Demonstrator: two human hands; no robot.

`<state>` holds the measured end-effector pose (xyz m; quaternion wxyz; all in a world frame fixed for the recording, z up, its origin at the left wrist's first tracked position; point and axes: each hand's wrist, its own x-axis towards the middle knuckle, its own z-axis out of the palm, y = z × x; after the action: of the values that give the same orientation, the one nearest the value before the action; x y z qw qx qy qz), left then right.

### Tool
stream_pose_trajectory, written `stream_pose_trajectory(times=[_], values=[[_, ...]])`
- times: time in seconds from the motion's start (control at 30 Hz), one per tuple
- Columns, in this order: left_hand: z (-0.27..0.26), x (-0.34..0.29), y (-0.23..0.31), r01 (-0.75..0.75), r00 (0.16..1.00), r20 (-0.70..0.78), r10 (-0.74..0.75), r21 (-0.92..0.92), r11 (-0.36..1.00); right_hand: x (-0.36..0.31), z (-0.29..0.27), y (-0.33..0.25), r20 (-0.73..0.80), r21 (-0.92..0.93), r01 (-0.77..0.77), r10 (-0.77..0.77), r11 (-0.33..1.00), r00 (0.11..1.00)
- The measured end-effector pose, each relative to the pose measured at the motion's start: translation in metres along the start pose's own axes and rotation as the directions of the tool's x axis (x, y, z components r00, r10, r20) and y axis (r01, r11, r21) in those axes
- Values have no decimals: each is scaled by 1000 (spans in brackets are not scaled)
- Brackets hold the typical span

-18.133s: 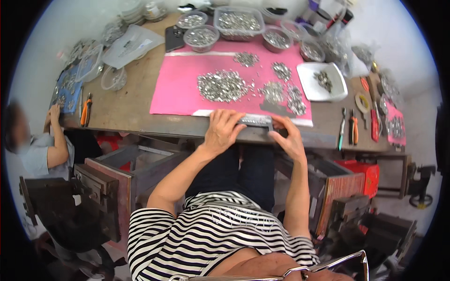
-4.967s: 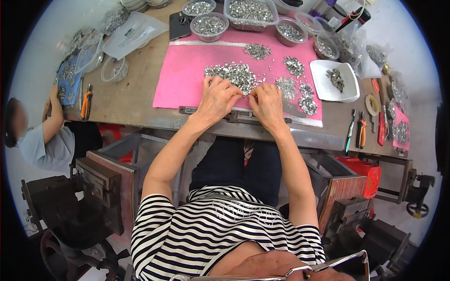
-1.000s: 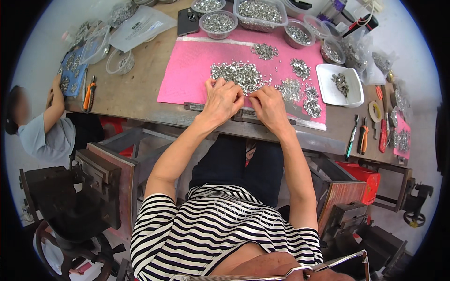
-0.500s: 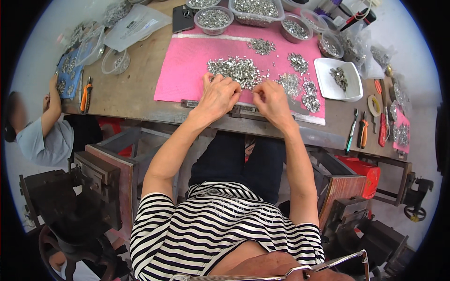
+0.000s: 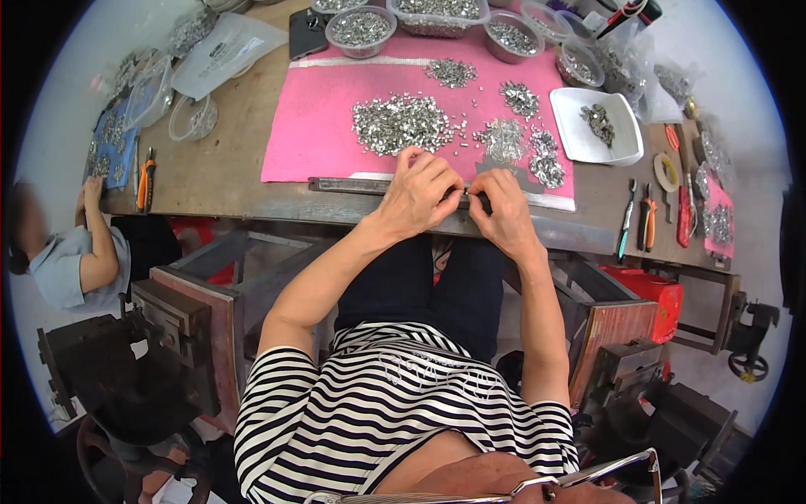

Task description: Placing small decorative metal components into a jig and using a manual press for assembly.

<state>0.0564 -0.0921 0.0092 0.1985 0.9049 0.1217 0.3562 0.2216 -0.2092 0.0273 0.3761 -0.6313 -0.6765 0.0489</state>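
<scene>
From above, a person in a black-and-white striped shirt (image 5: 395, 412) sits at a workbench (image 5: 231, 151), both bare hands at its front edge. A long, narrow, dark metal bar (image 5: 346, 186) lies along that edge, its left end in plain view and its middle behind the fingers. The left hand (image 5: 421, 195) bends over the bar, thumb and forefinger drawn nearly together. The right hand (image 5: 505, 210) is just beside it, fingers curled in and thumb close to the forefinger. The two sets of fingertips nearly meet; whether either pinches a small piece cannot be told. Just beyond, on a pink mat (image 5: 306, 126), is a large pile of small silvery metal pieces (image 5: 401, 123), with four smaller heaps (image 5: 519, 98) toward its right side. A white tray (image 5: 573, 134) with darker pieces stands at the mat's right. Along the back are a rectangular clear tub (image 5: 441, 31) and round tubs (image 5: 361, 52), filled with metal bits, near a dark smartphone (image 5: 307, 35). To the right lie orange-handled pliers (image 5: 650, 227) and a roll of tape (image 5: 666, 172). At far left, a co-worker (image 5: 71, 265) in a light grey-blue top sits at the same bench, beside a blue mat (image 5: 120, 168).
</scene>
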Motion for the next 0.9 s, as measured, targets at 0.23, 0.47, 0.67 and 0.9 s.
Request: stream_pose_trajectory(times=[0.23, 0.47, 0.67, 0.9], values=[[-5, -4, -2, 17, 997, 69, -15, -20, 1000, -2, 0, 4, -21, 32, 37, -36, 999, 999], [-22, 1, -25, 187, 964, 122, -234, 311, 932, 0, 5, -3, -71, 50, -93, 97, 994, 993], [-26, -12, -8, 146, 925, 311, -218, 239, 960, -1, 8, 1, -99, 65, -47, 53, 997, 994], [-36, -15, -17, 256, 961, 134, -240, -115, 960, 6, 5, 8, -116, 33, -80, 84, 996, 990]])
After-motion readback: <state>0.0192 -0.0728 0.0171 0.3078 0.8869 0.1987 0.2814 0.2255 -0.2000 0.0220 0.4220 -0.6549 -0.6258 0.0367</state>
